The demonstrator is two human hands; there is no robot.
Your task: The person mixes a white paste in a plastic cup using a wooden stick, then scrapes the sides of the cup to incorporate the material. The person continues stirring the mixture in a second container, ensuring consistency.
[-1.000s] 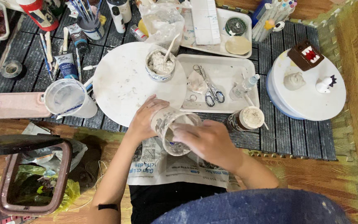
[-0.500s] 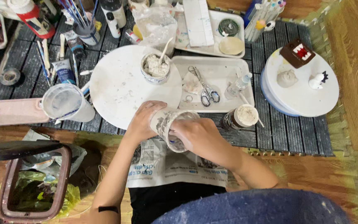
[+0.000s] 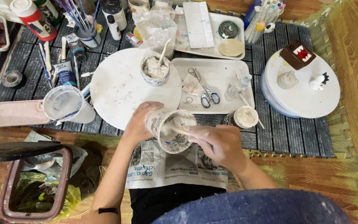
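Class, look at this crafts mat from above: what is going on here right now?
A person sits at a dark mat crowded with craft supplies. Their left hand grips a paste-smeared clear cup, tilted over a newspaper on their lap. Their right hand works a thin stick inside it. Beyond the cup lie a round white board and a tray with scissors.
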